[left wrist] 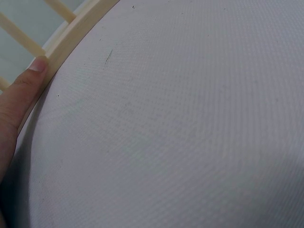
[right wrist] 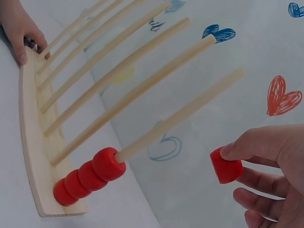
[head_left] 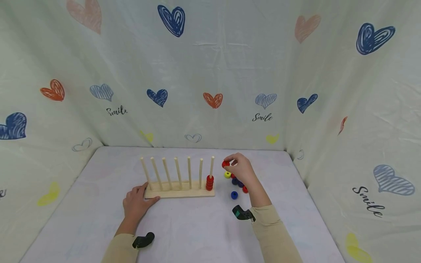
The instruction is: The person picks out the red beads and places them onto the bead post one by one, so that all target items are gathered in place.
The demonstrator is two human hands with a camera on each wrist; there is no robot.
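Note:
A wooden peg rack [head_left: 181, 194] with a row of several upright pegs lies across the middle of the table. Red beads [right wrist: 92, 175] are stacked on its rightmost peg; the other pegs are bare. My left hand [head_left: 135, 202] grips the rack's left end, thumb along the front edge and fingers behind. In the left wrist view the thumb [left wrist: 23, 88] presses on the base. My right hand [head_left: 242, 170] pinches one red bead [right wrist: 227, 166] between thumb and fingertips, held up to the right of the beaded peg and apart from it.
Loose beads lie on the table below and beside my right hand: a yellow bead [head_left: 227, 175], a blue bead [head_left: 234, 195], a red bead [head_left: 245, 189] and darker blue ones. A white curtain [head_left: 236, 73] printed with hearts stands behind and at both sides of the table.

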